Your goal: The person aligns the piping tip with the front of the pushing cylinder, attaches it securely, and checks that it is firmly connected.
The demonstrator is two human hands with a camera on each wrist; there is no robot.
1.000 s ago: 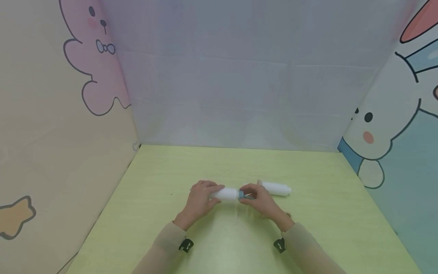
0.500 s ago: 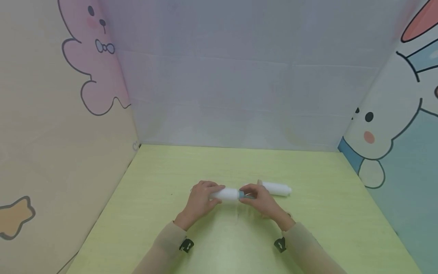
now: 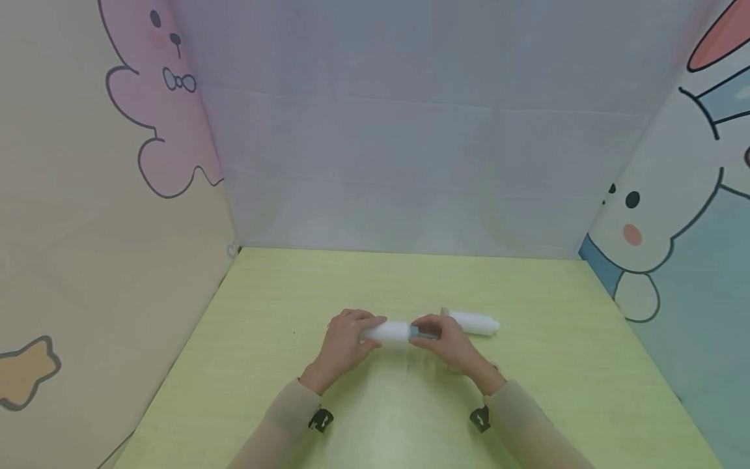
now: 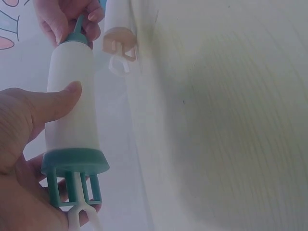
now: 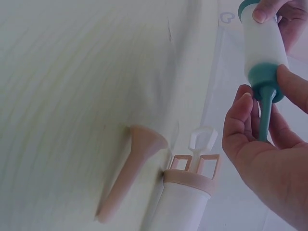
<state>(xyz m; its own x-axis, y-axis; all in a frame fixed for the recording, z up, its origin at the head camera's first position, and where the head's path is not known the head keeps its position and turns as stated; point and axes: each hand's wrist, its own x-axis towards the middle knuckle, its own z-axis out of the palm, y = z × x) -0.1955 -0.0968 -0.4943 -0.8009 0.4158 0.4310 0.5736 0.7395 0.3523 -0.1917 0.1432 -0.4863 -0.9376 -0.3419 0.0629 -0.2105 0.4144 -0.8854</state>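
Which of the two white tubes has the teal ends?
The tube held between both hands: left hand grips its body, right hand pinches its teal nozzle. The other tube lies on the table, with peach ends.

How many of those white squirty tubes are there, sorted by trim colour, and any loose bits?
Teal-trimmed tube: 1, held in both hands
Peach-trimmed tube: 1, lying on the table
Loose peach nozzle: 1, on the table beside it
Total: 3

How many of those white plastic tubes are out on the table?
2. One, with teal ends, is held between the left hand and right hand. The other, with a peach end, lies on the green table just behind the right hand. A loose peach nozzle lies beside it.
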